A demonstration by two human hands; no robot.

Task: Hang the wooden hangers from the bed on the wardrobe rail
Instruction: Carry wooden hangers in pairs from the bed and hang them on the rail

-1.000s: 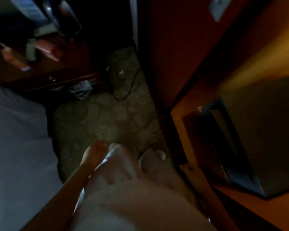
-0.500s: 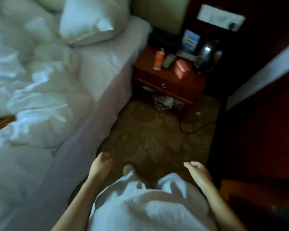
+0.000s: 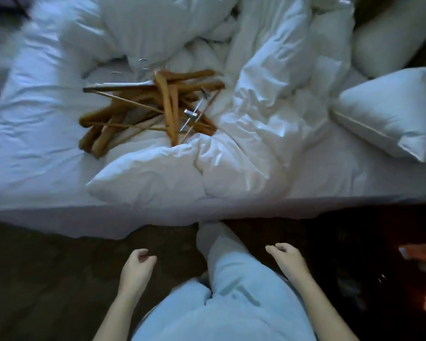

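Where carpet showed before, wooden hangers (image 3: 148, 104) now lie

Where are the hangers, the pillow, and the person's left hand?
hangers (image 3: 166, 99): head view, on a wooden arm in the pile.
pillow (image 3: 394, 112): head view, its top face.
left hand (image 3: 137, 269): head view, back of hand.

Hangers (image 3: 153, 107) piled on bed (image 3: 35, 124) left of duvet (image 3: 256, 119), pillow (image 3: 391, 114) at right, hands (image 3: 135, 269) low before bed edge
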